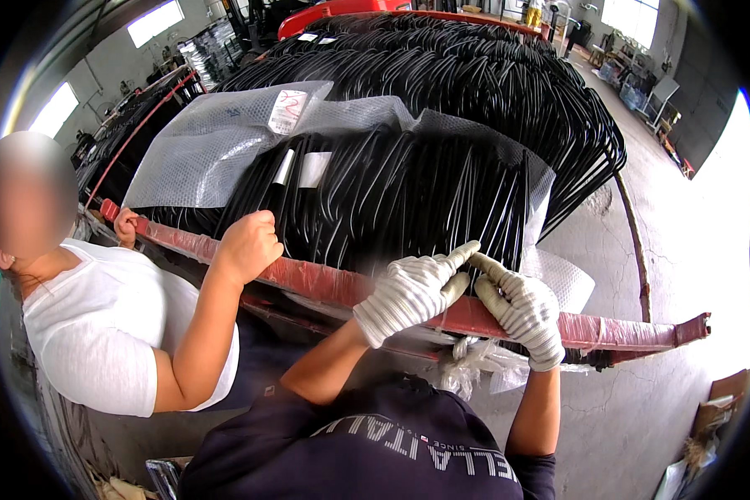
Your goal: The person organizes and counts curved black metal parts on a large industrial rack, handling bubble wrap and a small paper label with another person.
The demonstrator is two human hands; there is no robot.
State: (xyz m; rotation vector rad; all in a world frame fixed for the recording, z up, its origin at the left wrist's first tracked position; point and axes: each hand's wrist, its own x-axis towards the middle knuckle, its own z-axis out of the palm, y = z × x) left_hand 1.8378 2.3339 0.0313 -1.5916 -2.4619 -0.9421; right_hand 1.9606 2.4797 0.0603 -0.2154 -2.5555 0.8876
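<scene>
Black bent rods (pixel 383 196) fill the frame's centre as the gloved left hand (pixel 410 293) and right hand (pixel 523 310) work side by side, apparently sorting, fingers (pixel 462 254) partly extended, grip impossible to tell, the next move likely demanding careful separation

Two gloved hands (pixel 412 292) (pixel 527 315) counted; one co-worker (pixel 117 325), two bare hands (pixel 250 246) (pixel 126 227) noted. One red front beam (pixel 608 332) seen. Black tubes (pixel 375 192): many, not countable.
</scene>
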